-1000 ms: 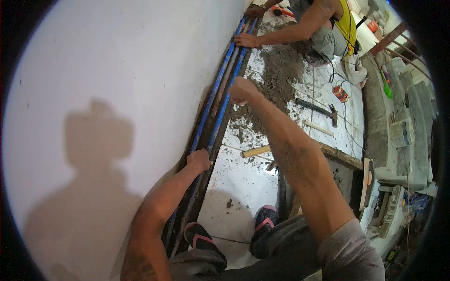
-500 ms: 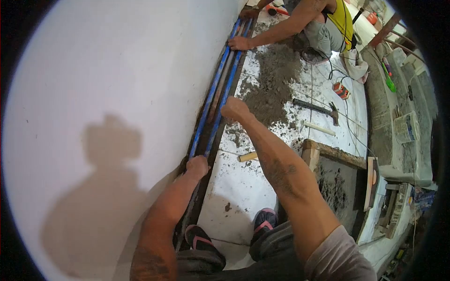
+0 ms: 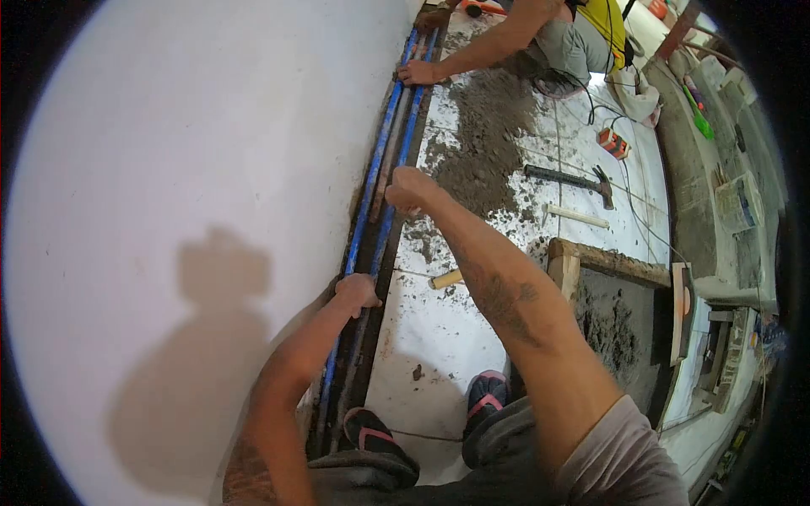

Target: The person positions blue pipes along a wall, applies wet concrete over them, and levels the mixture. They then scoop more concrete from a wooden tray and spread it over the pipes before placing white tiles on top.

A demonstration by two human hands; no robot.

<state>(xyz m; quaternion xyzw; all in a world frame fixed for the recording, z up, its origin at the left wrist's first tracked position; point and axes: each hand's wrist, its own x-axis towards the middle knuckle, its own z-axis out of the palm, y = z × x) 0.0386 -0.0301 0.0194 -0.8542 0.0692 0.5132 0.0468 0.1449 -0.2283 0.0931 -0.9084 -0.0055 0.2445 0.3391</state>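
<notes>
Two long blue pipes [image 3: 374, 180] run side by side in a narrow dark channel at the foot of the white wall, with a thinner brownish pipe [image 3: 384, 164] between them. My right hand [image 3: 411, 189] is closed around the right-hand blue pipe about midway along. Nearer to me, my left hand [image 3: 358, 291] is closed on the blue pipes; whether it grips one or both is hidden by the fingers. Farther up, a co-worker's hand [image 3: 417, 73] rests on the same pipes, and that person's other hand [image 3: 434, 18] is near the far end.
Loose mortar [image 3: 485, 148] covers white floor tiles right of the channel. A claw hammer [image 3: 574, 180], a white stick [image 3: 577, 216], a short yellowish tube [image 3: 445, 279] and an orange-black tool [image 3: 613, 143] lie there. A wood-framed mortar box [image 3: 620, 264] stands closer. The co-worker crouches at the far end.
My view has shifted slightly, and more blue pipe shows below my left hand. Both my hands and the co-worker's hand keep their hold on the pipes.
</notes>
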